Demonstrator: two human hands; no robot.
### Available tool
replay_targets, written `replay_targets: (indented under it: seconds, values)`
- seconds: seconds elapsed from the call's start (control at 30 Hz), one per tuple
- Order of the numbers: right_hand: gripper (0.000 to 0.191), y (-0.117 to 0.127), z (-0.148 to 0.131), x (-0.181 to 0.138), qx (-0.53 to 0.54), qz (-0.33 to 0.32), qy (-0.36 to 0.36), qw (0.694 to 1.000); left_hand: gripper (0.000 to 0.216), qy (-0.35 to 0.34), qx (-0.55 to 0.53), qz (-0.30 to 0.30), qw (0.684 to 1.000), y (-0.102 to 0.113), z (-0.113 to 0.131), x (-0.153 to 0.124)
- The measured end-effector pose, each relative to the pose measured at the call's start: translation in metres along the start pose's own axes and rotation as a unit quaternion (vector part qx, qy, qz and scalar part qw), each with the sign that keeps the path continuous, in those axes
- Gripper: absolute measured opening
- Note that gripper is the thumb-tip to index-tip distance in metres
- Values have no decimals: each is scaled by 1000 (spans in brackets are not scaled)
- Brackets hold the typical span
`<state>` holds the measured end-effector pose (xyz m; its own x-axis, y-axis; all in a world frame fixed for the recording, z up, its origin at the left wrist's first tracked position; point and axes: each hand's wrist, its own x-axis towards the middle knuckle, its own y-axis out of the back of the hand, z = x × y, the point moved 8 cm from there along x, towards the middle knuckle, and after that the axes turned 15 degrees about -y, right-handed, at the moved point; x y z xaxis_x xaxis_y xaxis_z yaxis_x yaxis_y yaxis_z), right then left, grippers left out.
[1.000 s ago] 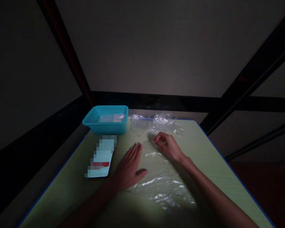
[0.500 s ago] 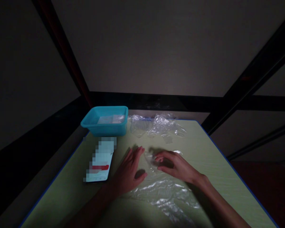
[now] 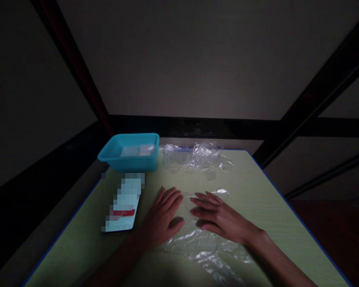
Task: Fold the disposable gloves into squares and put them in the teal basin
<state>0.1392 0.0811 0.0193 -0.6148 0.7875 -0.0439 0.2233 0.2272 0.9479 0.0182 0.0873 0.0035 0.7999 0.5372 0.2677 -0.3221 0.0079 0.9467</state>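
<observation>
A thin clear plastic sheet or bag lies spread on the table, running from between my hands toward the near edge, with shiny wrinkles in its lower part. My left hand lies palm down at its left side, fingers stretched forward and thumb apart. Flat over the right part of the plastic is my right hand, its fingers extended to the left and covering some of it. Neither hand grips anything. Which exact kind of plastic item it is cannot be made out.
A turquoise plastic basket with pale flat packets inside stands at the back left. Before it lies a phone with a lit, partly blurred screen. Crumpled clear plastic sits along the back of the pale green table, which has a blue edge.
My right hand has gone from curled fingers to flat, outstretched ones on the plastic. My left hand stays almost in place, its fingers slightly more spread. The view has shifted slightly.
</observation>
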Motion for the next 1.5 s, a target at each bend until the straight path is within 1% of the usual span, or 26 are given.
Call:
replay_targets:
  seconds: [0.13,0.27,0.4,0.57,0.8,1.0,1.13,1.27,1.5]
  values:
    - [37,4,0,-2,-3,-1,7,1000,60,3,7,1,1000,-1,-1,-1]
    - [45,7,-6,3,-4,4,13,1000,58,3,15,-19,1000,-3,-1,-1]
    - [50,-1,-11,3,-5,-20,17,1000,54,8,11,-39,999,-5,-1,0]
    - [54,-12,-11,-9,-1,-46,22,999,55,13,4,-36,999,-6,-2,-1]
    - [52,-14,-7,-18,18,-52,12,998,55,21,-2,-41,999,-5,-2,0]
    - [51,-16,-5,-19,1,-68,4,998,54,21,-4,-45,999,-6,-3,-1]
    - [52,-13,-5,-19,1,-54,10,998,53,18,-4,-37,999,-6,-4,-2]
    - [59,-7,0,-15,3,-33,-2,999,54,14,-2,-29,999,-7,-4,-2]
    - [57,-9,5,-11,3,-42,-13,999,53,22,-3,-30,999,-6,-5,-1]
